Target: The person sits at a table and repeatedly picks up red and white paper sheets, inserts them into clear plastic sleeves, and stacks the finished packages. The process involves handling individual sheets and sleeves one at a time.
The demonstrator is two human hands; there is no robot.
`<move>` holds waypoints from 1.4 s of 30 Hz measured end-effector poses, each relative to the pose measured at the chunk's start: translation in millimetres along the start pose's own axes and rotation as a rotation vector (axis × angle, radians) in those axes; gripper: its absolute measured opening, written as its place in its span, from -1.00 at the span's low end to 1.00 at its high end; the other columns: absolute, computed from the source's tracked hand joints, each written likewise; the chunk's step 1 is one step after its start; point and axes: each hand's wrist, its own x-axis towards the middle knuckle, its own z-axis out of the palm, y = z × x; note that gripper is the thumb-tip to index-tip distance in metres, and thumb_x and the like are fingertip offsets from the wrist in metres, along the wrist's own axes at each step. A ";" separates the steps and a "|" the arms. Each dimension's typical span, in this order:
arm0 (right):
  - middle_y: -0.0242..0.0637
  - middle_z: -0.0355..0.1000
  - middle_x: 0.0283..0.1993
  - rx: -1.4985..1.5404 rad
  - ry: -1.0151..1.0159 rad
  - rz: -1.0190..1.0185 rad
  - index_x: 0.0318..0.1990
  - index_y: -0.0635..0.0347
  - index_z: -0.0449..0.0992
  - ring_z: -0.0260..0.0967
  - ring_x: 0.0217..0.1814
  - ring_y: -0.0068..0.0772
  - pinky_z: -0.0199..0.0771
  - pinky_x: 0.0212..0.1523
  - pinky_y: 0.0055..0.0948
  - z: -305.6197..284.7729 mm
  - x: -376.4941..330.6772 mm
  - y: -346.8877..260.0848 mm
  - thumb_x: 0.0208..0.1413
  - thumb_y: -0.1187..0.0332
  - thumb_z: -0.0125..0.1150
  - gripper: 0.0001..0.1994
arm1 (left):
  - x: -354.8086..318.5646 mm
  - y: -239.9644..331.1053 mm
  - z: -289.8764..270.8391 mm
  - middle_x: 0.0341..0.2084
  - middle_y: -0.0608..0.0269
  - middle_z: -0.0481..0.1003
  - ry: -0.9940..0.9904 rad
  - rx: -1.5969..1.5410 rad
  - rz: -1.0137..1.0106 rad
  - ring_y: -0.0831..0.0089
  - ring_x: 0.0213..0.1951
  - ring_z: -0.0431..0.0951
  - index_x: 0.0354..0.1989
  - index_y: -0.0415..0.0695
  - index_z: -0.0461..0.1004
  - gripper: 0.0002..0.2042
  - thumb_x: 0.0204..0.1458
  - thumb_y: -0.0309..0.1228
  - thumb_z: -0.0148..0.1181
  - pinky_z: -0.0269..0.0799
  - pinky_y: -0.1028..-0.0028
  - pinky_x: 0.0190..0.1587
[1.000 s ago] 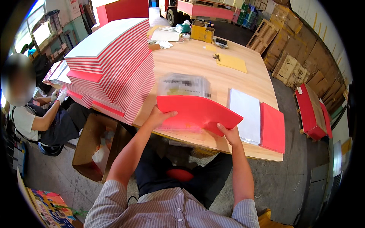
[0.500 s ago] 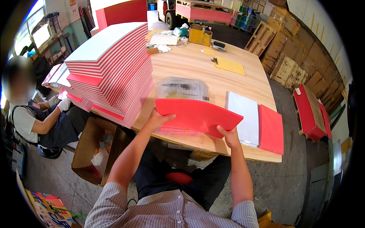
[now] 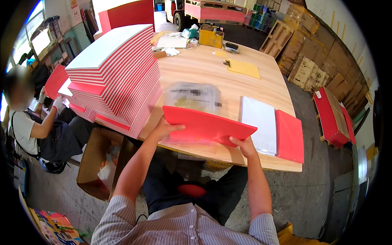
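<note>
A stack of red sheets (image 3: 208, 124) stands on its long edge, tilted, near the table's front edge. My left hand (image 3: 165, 127) grips its left end, thumb on the near face. At the right end my right hand (image 3: 245, 146) is closed on it the same way. Just behind lies a pile of clear plastic bags (image 3: 192, 96) with dark printed labels. Under the red sheets, at the table's edge, some clear plastic (image 3: 188, 145) shows. To the right lie a white pile in clear wrap (image 3: 258, 124) and a red pile (image 3: 289, 136), side by side.
A tall stack of red and white sheets (image 3: 118, 77) fills the table's left side. Farther back are a yellow clipboard (image 3: 243, 68) and a yellow box (image 3: 211, 36). Below left stands an open cardboard box (image 3: 92, 167). A gloved co-worker (image 3: 47, 122) sits at left, holding a red sheet.
The red sheets stay between my hands, hardly moved. At left, the co-worker has raised a red sheet. The whole view has shifted slightly.
</note>
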 end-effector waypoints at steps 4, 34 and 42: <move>-0.36 0.51 0.02 -0.016 -0.023 0.016 0.07 0.22 0.48 0.43 0.07 -0.48 0.45 0.09 -0.40 -2.4 0.7 -1.0 0.04 0.47 0.43 -0.58 | 0.3 1.6 3.6 -0.19 0.29 0.57 0.014 0.062 0.029 0.51 -0.11 0.55 -0.05 -0.23 0.50 -0.59 -0.12 -0.62 0.45 0.51 0.44 -0.02; -0.34 0.49 0.04 -0.066 0.087 -0.043 0.13 0.24 0.43 0.40 0.08 -0.44 0.42 0.11 -0.39 2.0 2.3 7.2 0.02 0.44 0.44 -0.51 | 12.3 6.4 -3.7 -0.18 0.25 0.60 0.006 0.046 -0.011 0.50 -0.11 0.57 -0.04 -0.23 0.54 -0.54 -0.18 -0.48 0.53 0.52 0.45 -0.05; -0.36 0.52 -0.02 -0.112 0.081 0.032 0.06 0.25 0.51 0.43 0.02 -0.46 0.44 0.05 -0.40 -5.0 -4.2 13.3 0.03 0.42 0.44 -0.59 | 8.9 12.3 0.8 -0.19 0.24 0.59 -0.012 0.070 -0.001 0.49 -0.12 0.57 -0.03 -0.21 0.53 -0.59 -0.11 -0.60 0.45 0.52 0.44 -0.04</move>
